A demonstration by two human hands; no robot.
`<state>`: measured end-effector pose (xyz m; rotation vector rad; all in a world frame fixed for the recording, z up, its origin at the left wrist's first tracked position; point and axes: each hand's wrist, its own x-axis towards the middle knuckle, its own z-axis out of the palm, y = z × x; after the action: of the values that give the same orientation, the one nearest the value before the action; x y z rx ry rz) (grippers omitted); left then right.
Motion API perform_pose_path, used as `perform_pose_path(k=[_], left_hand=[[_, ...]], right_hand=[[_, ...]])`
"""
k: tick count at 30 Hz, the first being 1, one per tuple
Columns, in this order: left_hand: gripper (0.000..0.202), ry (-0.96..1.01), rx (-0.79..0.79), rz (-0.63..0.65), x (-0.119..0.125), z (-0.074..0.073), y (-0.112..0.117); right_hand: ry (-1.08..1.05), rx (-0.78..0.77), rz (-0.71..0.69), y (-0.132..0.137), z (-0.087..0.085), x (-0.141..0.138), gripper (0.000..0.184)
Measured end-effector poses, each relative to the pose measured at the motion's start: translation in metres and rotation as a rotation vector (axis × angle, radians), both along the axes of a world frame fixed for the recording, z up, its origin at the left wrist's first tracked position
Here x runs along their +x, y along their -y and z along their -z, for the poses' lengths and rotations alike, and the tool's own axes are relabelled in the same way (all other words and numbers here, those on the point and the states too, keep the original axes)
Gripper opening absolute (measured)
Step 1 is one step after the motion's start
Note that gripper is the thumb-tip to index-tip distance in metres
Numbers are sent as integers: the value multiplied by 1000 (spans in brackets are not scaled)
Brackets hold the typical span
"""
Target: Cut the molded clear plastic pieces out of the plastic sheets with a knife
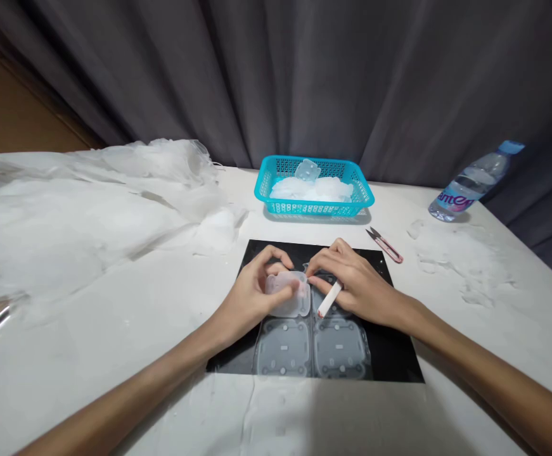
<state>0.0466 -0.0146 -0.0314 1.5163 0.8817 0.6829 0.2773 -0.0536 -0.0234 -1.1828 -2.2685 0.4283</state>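
My left hand (270,286) grips a small translucent plastic piece (289,310), rounded at the corners, with the thumb laid across its top face. At the piece's upper right corner, the fingertips of my right hand (345,273) pinch together; whether something thin is between them I cannot tell. A slim white stick (331,299) with a reddish end is tucked into that same hand, pointing down and left. Beneath both hands is a black mat (392,354). A clear moulded sheet (284,348) with rounded square shapes lies on it, partly covered by my hands.
Behind the mat stands a turquoise basket (314,208) holding several translucent pieces. Pink-handled thread snips (384,245) lie to its right. A water bottle (475,182) is at the far right, near scraps of clear film (466,256). Crumpled translucent film (90,218) covers the left side.
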Motion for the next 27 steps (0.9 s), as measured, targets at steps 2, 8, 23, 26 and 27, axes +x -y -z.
perform_pose_path(k=[2, 8, 23, 26, 27], left_hand=[[30, -45, 42, 0, 0, 0, 1], [31, -200, 151, 19, 2, -5, 5], [31, 5, -75, -313, 6, 5, -14], [32, 96, -129, -261, 2, 2, -21], [31, 99, -111, -210, 1, -1, -21]], right_hand=[[-13, 7, -21, 0, 1, 1, 4], [-64, 55, -33, -1, -2, 1, 3], [0, 144, 26, 0, 2, -2, 12], [-32, 146, 102, -3, 2, 0, 8], [-50, 157, 140, -6, 2, 1, 7]])
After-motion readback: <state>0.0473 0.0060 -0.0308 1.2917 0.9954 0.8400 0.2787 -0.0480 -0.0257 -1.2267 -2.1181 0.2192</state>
